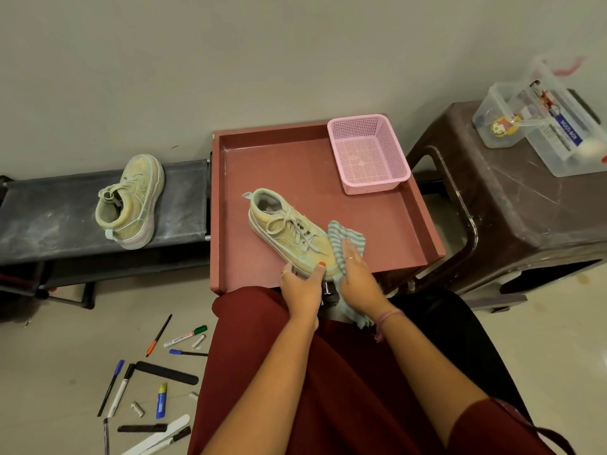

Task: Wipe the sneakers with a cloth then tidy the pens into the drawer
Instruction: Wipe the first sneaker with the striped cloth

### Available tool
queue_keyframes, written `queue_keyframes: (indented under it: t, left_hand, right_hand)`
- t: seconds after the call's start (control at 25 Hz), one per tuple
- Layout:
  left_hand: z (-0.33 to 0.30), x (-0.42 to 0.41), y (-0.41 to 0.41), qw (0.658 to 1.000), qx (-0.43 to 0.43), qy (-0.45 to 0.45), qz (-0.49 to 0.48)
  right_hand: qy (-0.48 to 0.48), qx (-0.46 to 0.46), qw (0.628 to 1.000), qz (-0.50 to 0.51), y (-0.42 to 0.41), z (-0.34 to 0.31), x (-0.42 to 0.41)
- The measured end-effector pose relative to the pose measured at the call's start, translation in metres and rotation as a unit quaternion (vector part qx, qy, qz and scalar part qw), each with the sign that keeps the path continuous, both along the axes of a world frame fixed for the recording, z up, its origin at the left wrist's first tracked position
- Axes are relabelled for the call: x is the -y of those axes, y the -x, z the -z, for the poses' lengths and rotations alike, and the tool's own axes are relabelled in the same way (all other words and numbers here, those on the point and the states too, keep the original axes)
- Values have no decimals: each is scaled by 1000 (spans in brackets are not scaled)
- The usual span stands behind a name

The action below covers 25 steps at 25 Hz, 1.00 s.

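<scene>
Right now only one label reads clearly: "MULTI BOX" on the clear plastic box at the far right of the brown stool; the smaller print on it is too blurred to read, and the box's right end is cut off by the frame. A smaller clear container beside it shows a cartoon sticker, no legible text. The near sneaker lies in the red drawer, toe toward the drawer's near edge, heel toward the far left. The left hand grips the toe, thumb over the top, fingers curled round the sole edge. The right hand presses the striped cloth against the toe's right side; fingers look fairly straight over the cloth, but whether any curl into it is hard to make out. The cloth's tail hangs below the wrist, partly hidden. A metal knob at the drawer's near edge is mostly hidden between the hands. The pink basket sits in the drawer's far right corner. The second sneaker stands on the dark bench, near its right end, toe pointing away. The pens lie scattered on the floor at lower left; a green-capped marker has print too small to read, and some pens are cut off by the bottom edge.
</scene>
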<state>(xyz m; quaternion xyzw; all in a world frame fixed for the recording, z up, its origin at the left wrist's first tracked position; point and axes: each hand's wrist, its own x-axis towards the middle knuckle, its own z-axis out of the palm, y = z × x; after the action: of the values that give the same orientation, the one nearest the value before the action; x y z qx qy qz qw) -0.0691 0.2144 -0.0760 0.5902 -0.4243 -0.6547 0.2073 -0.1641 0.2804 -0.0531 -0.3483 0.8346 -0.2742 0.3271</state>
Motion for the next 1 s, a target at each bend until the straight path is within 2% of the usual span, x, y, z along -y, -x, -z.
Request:
queue_keyframes:
  t: [0.12,0.24,0.4,0.48,0.56,0.68,0.8,0.92,0.96,1.0]
  left_hand:
    - [-9,-1,-2,999,-15,0,-42]
    - [-12,-5,-5,996,-40,-39,-67]
    - [-18,-5,-5,982,-99,-120,-111]
    - [-20,-6,-7,969,-142,-155,-131]
    - [-22,-5,-9,961,-175,-172,-128]
    - [-31,0,-14,950,-222,-184,-117]
    - [-45,4,-21,941,-254,-194,-112]
    - [-54,7,-26,936,-271,-199,-105]
    - [-57,7,-27,932,-279,-204,-109]
    - [-58,8,-27,929,-284,-208,-115]
  right_hand:
    - [11,20,1000,-8,-17,5,-13]
    - [39,115,992,18,-16,0,-25]
    - [115,311,931,153,-11,-15,-26]
    - [124,341,917,163,-5,-19,-25]
    - [117,282,943,133,-1,-21,-24]
    - [77,52,996,3,-6,-25,-15]
    - [85,-96,988,-85,-46,-28,-15]
    - [146,-274,942,-127,-77,-22,-23]
    - [139,-316,931,-116,-71,-21,-20]
    - [118,-307,939,-103,-61,-20,-13]
